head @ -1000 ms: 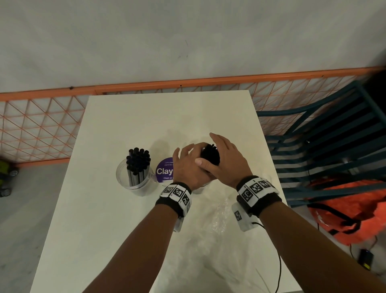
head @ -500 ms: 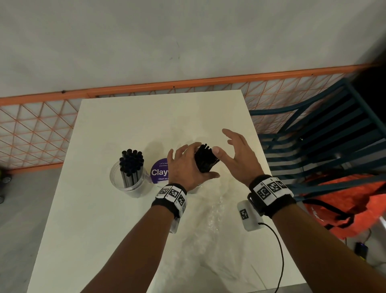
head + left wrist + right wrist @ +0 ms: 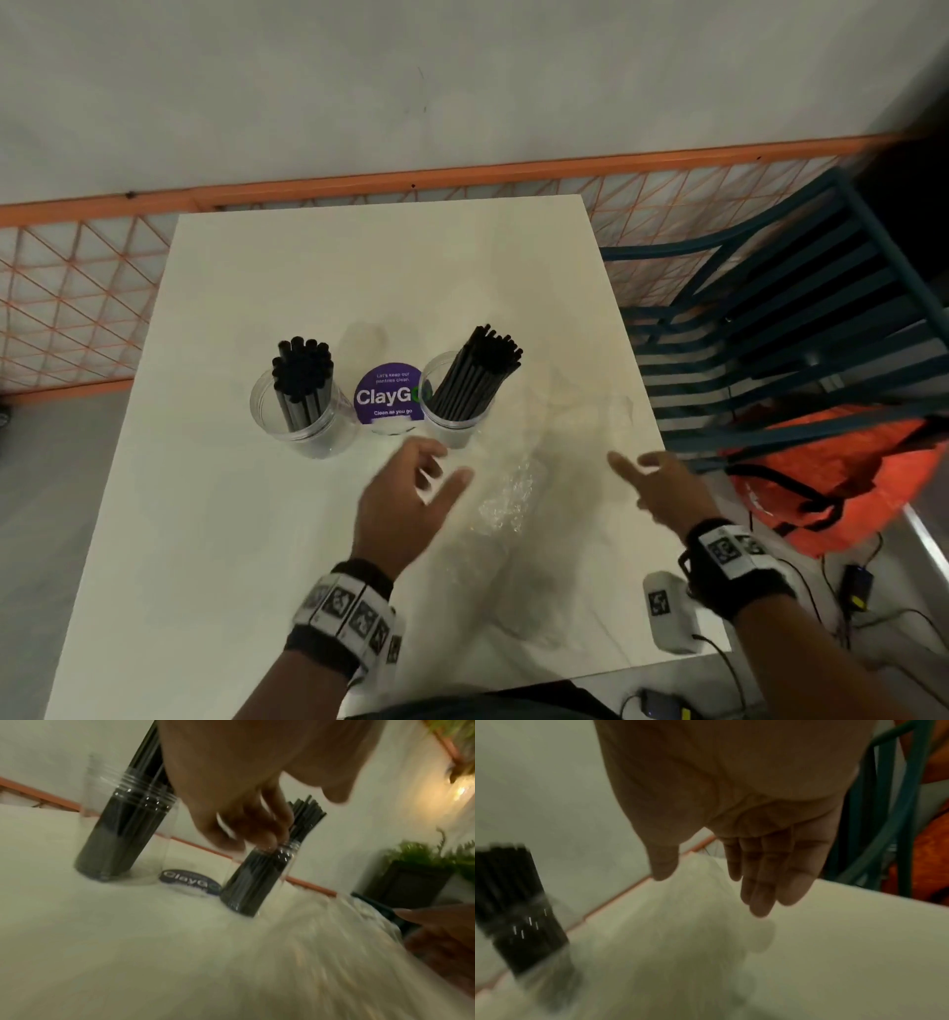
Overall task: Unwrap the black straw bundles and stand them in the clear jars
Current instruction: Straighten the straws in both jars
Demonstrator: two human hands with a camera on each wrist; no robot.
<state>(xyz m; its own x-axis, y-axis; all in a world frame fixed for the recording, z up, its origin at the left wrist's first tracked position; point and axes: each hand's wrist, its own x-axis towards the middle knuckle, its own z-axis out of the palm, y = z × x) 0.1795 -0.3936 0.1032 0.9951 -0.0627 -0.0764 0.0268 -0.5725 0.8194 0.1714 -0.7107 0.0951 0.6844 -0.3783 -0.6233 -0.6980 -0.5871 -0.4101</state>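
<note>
Black straws fill two clear jars on the white table (image 3: 215, 514) in the head view: left jar (image 3: 303, 411), right jar (image 3: 452, 406), a purple sticker (image 3: 387, 395) between them. Left hand (image 3: 405, 503) and right hand (image 3: 662, 488) hover nearer, fingers spread, holding nothing, crumpled clear wrap (image 3: 506, 493) between them.

Left wrist view: fingers (image 3: 246, 825) loosely bent above the right jar (image 3: 257, 880), apart from it.

Right wrist view: fingers (image 3: 765, 874) straight, one jar (image 3: 521, 925) well to their left.

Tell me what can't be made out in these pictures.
- Plastic wrap, head view: clear and crumpled on the white table, so its outline is lost.
- Right jar, right wrist view: motion blur and the frame's left edge hide it.
- Sticker, left wrist view: small print is too blurred.
</note>
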